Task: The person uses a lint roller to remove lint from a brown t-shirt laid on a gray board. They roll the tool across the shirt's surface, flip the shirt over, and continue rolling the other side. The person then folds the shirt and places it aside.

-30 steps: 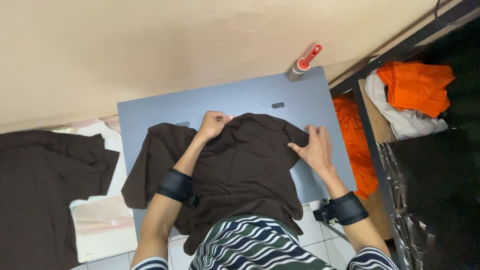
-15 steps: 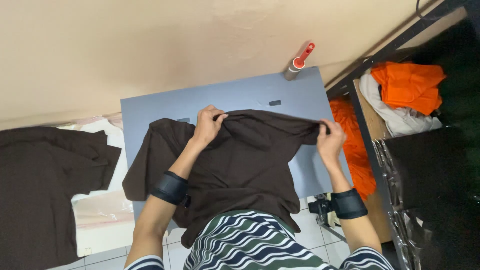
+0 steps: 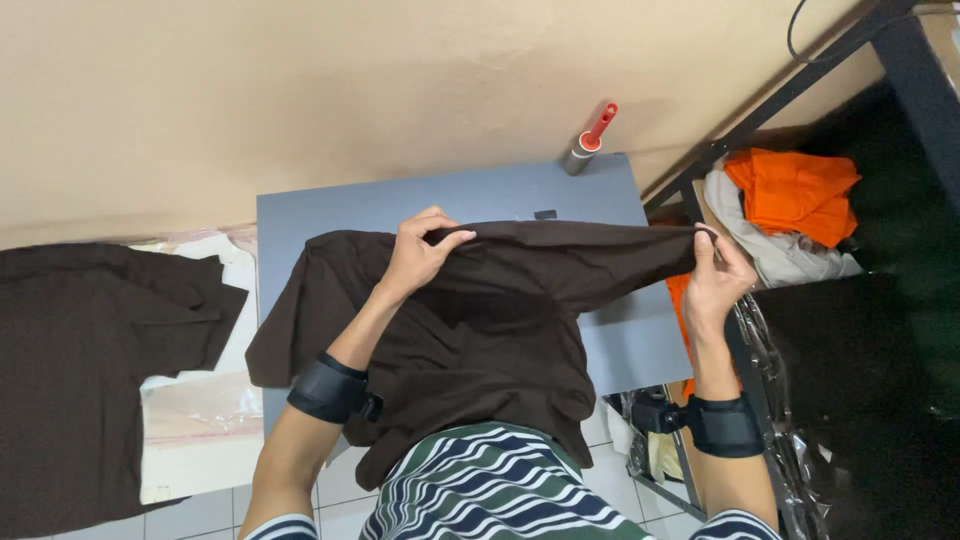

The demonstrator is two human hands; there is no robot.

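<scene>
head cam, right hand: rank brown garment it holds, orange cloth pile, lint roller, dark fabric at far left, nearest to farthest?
From the right hand:
1. Brown garment, pinched at its edge by this hand.
2. Orange cloth pile, just up and right, on the shelf.
3. Lint roller, up-left, at the grey table's back edge.
4. Dark fabric, far left.

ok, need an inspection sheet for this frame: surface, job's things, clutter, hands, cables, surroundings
Surface: grey table against a beige wall, mostly covered by cloth.
Job's things: dark brown garment, top edge lifted and stretched between both hands.
Clutter: lint roller with red handle at the table's far edge.
Hands: left hand and right hand both pinch the garment's edge; black wrist bands on each.
Cables: one black cable top right.
Surroundings: another dark brown garment to the left; orange cloth and white cloth on a shelf to the right.
</scene>
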